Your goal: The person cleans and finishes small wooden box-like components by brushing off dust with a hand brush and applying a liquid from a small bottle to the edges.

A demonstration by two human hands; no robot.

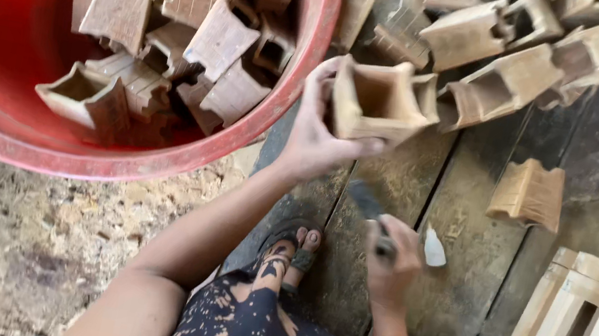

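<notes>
My left hand (316, 131) grips a small square wooden box piece (378, 102), open side facing me, held up beside the rim of a big red tub (294, 81). My right hand (391, 262) is closed around a dark-handled tool (372, 210), blurred, just below the wooden piece; I cannot tell what kind of tool it is. Several similar wooden pieces (176, 31) lie piled inside the tub. My sandalled foot (293, 249) rests on the planks between my arms.
More wooden box pieces (503, 81) are heaped on the plank floor at the top right. One ribbed piece (529, 192) lies alone. A pale slatted wooden frame (590, 334) stands at the right edge. Dirt ground (18, 225) lies left. A small white scrap (434, 249) sits beside my right hand.
</notes>
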